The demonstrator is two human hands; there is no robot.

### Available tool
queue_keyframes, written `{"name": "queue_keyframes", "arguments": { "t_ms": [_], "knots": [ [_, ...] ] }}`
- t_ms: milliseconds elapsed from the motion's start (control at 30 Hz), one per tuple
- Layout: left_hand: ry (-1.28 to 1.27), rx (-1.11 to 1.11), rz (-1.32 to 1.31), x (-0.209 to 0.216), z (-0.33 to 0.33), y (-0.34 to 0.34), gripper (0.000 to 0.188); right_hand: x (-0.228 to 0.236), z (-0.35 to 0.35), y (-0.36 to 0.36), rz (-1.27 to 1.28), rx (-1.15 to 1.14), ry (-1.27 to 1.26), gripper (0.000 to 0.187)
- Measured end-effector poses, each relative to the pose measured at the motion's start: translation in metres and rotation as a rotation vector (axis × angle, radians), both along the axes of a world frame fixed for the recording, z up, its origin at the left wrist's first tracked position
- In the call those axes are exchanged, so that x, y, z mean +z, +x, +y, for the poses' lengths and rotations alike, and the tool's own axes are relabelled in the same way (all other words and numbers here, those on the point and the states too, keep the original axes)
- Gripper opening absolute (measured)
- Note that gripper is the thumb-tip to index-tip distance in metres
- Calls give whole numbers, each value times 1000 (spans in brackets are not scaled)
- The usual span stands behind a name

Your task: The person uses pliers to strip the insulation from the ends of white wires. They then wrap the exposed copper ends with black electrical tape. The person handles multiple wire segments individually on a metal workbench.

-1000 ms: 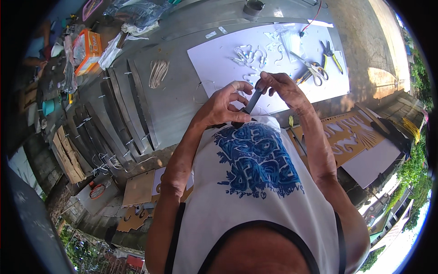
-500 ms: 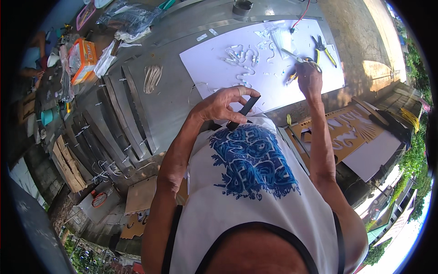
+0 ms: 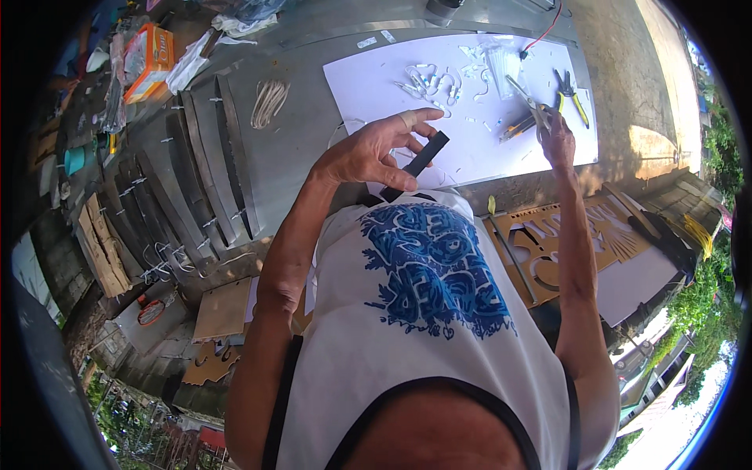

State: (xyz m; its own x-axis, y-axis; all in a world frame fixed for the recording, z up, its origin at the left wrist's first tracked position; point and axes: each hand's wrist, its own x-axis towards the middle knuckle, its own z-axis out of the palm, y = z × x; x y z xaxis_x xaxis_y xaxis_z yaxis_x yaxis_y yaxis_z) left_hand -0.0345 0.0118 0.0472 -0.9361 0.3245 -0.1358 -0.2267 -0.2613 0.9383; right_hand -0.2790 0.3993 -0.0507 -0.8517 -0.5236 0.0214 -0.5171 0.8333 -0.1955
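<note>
My left hand [image 3: 374,153] holds a short black strip [image 3: 418,162] between thumb and fingers, just above my chest and the near edge of a white sheet [image 3: 376,82]. My right hand [image 3: 558,139] reaches out over the right part of the sheet and grips a pair of metal scissors [image 3: 529,104] lifted off it. Several small white cut pieces [image 3: 439,78] lie scattered on the sheet. Orange-handled pliers [image 3: 517,125] lie right beside the scissors.
Yellow-handled pliers [image 3: 572,90] and a red wire [image 3: 548,23] lie at the sheet's far right. Metal strips [image 3: 204,157] line the grey table [image 3: 305,149] at left, with a coil of cord [image 3: 269,102] and an orange box [image 3: 149,51]. A cut-out brown board [image 3: 564,235] lies at right.
My right hand left the black strip, reached out to the right over the sheet and took up the scissors. My left hand kept the strip and moved little.
</note>
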Motion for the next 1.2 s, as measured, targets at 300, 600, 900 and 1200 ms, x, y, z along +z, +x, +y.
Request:
{"name": "queue_keyframes", "arguments": {
  "t_ms": [300,600,900,1200],
  "knots": [
    [-222,24,72,18,-15,1,115,124,-55,118,-1315,-19,-961,49],
    [-195,17,112,17,-18,-1,117,127,-37,170,-1540,-8,-765,60],
    [-172,-20,134,13,-12,-3,116,119,-56,169,-1489,87,-833,59],
    [-136,-25,112,12,-10,-1,118,117,-68,169,-1419,71,-834,65]
  ]
}}
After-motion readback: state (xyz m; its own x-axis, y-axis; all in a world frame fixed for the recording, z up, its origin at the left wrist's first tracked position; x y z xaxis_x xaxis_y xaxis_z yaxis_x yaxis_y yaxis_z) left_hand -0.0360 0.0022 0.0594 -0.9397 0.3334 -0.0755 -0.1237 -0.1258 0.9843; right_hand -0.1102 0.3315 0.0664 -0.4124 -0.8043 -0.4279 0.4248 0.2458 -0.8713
